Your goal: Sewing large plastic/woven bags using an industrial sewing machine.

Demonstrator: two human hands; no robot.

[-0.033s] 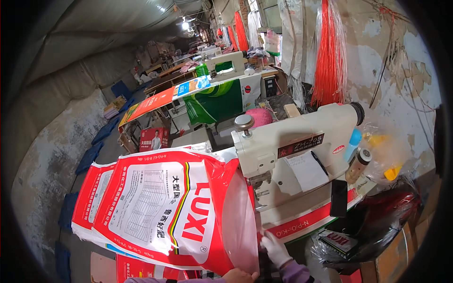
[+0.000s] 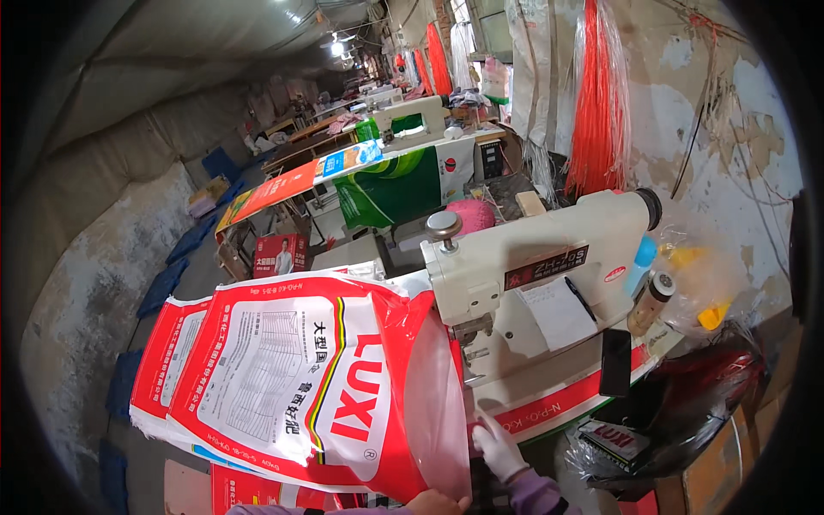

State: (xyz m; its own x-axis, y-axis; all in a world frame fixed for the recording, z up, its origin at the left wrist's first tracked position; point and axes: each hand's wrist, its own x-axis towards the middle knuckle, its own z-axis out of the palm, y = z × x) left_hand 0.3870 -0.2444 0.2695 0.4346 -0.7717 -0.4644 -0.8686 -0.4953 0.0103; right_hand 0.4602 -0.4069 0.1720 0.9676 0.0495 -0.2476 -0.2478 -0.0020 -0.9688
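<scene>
A red and white woven sack [image 2: 257, 378] lies flat on top of a pile, its mouth facing the sewing machine [image 2: 549, 266]. My left hand [image 2: 435, 501] is bare and closed on the sack's near corner, at the lower edge of the view. Beside the sack's mouth is my right hand [image 2: 499, 451], in a white glove. Its forefinger stretches toward the sewing bed and its other fingers are partly bent; I see nothing held in it. The machine's needle area [image 2: 475, 343] stands just beyond the sack's edge.
On the machine rest a paper slip and pen [image 2: 562, 313]. A black phone [image 2: 615, 362], a bottle [image 2: 652, 300] and a blue container [image 2: 641, 262] sit along the right. Red strands [image 2: 598, 112] hang on the wall. Another sewing machine [image 2: 403, 116] stands farther back.
My right hand has shifted very slightly, its forefinger reaching a little farther forward. The sack and my left hand look unmoved.
</scene>
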